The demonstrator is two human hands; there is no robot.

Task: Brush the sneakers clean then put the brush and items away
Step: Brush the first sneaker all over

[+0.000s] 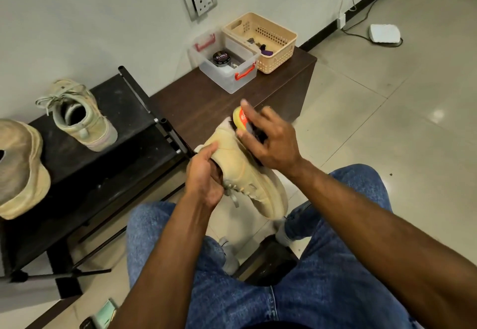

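Sneaker of tan suede with pale laces (247,173) was held up above my lap, over the near edge of the dark brown wooden tabletop (206,101), heel end away from me and sole facing right. My left hand (206,176) was clamped on it, fingers tucked into its opening and thumb over the collar. My right hand (268,142) was closed around the yellow-backed brush with an orange label (241,119), its dark bristles pressed against the sneaker's heel side. On the black shelf rack (116,135) to my left stood a pale grey-green laced sneaker (80,117), and a second tan sneaker (20,168) lay beside it at the frame's edge. Farther back on the tabletop sat a clear plastic box with red handles (227,70) holding a round black tin (221,59), touching a beige perforated plastic basket (260,42). I was wearing blue jeans (322,290).
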